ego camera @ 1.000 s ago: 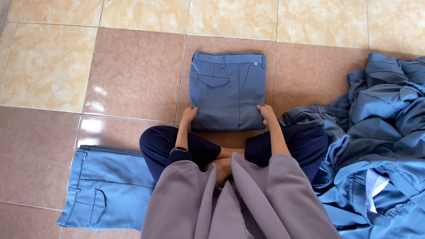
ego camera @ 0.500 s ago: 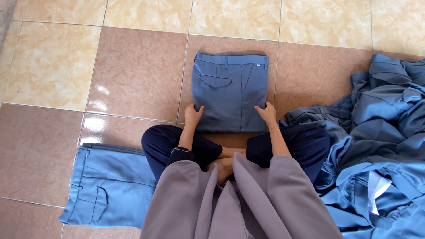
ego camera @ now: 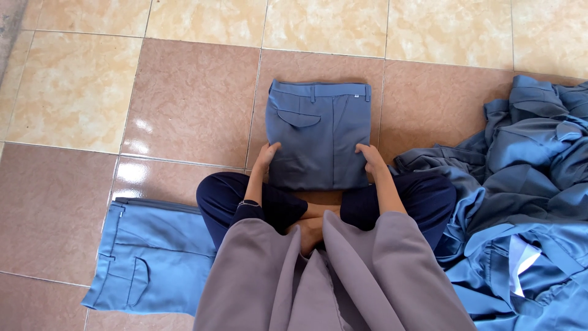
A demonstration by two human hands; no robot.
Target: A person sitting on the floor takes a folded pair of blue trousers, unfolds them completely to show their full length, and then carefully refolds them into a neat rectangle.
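Step in hand: by the look of it, folding work trousers, near the end of one item. The folded blue-grey trousers lie flat on the floor tiles as a compact rectangle, waistband at the far edge, back welt pocket facing up, directly in front of the person's crossed legs.

Hand state:
- L hand: set against the near-left corner of the folded trousers, fingers curled over the edge. Looks like a light pinch on the fabric; thumb position can't be told.
- R hand: mirrors it at the near-right corner, fingers wrapped on the edge, gripping or pressing the fold. How firm, can't tell.

Position rel. to hands: bundle sits between both hands and extends away from them; hands touch only its near corners.

Next move, as a judgement: calls for even grip at both corners, keeping layers aligned so the fold does not slip.

Surroundings: a second folded pair, lighter blue, lies at the person's left, beside the knee. A loose heap of blue garments lies at the right, touching the right leg.
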